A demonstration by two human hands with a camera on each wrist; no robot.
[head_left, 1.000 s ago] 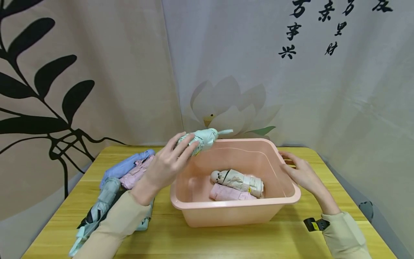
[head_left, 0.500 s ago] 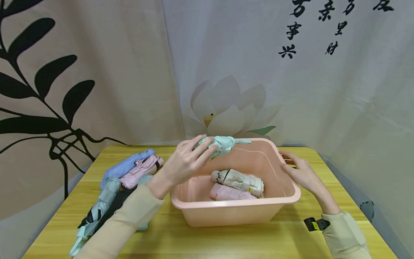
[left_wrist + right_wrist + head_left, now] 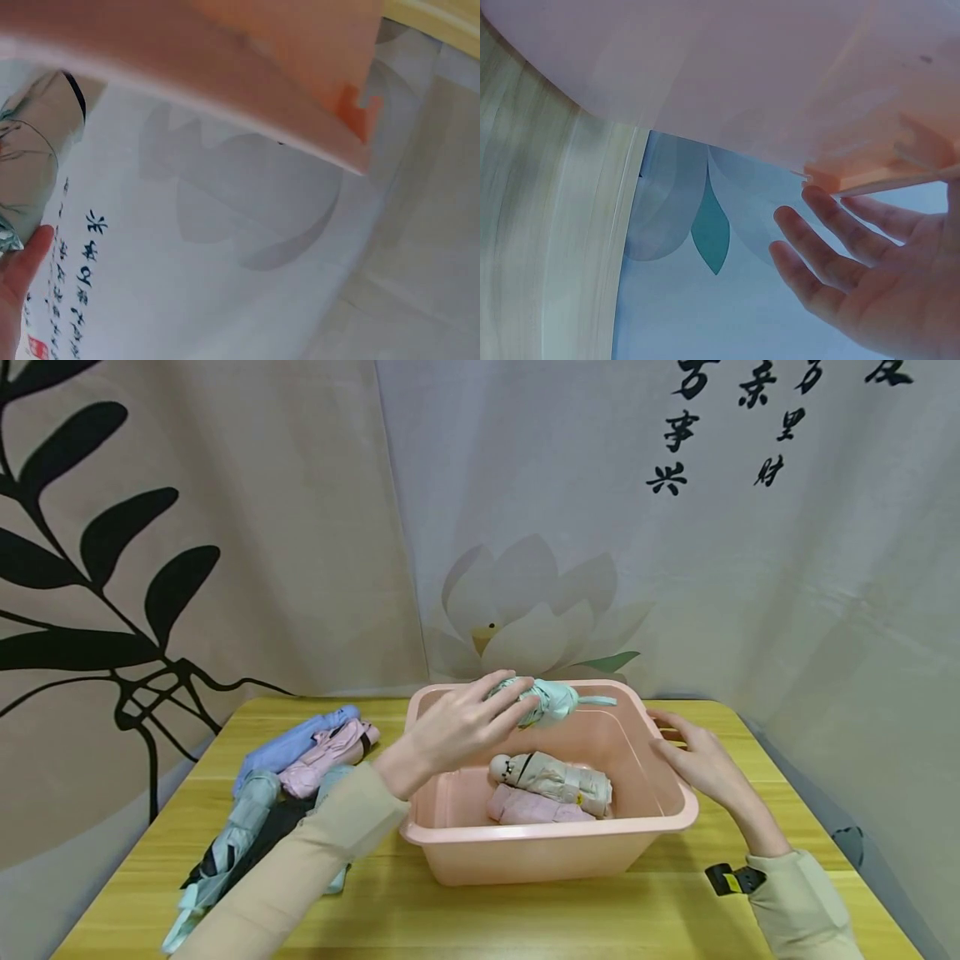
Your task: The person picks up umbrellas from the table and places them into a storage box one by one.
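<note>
My left hand (image 3: 468, 727) grips a mint-green folded umbrella (image 3: 553, 702) over the back of the pink plastic basin (image 3: 555, 832). A wrist loop sticks out from its right end. In the left wrist view, a finger (image 3: 26, 259) touches pale wrapped fabric at the left edge. Inside the basin lie a white folded umbrella (image 3: 551, 778) with a round-ended handle and a pink folded umbrella (image 3: 536, 806). My right hand (image 3: 705, 766) rests at the basin's right rim, thumb over it. In the right wrist view, its fingers (image 3: 821, 262) spread loosely below the rim.
On the left of the wooden table (image 3: 525, 918) lie several folded umbrellas: blue (image 3: 296, 742), pink (image 3: 330, 758), grey-green (image 3: 251, 806) and black (image 3: 273, 835). My left sleeve partly covers the pile. A printed curtain (image 3: 315, 527) hangs behind.
My left hand has carried the mint-green umbrella to the right, from the basin's left rim to over its middle back. My right hand stays at the right rim.
</note>
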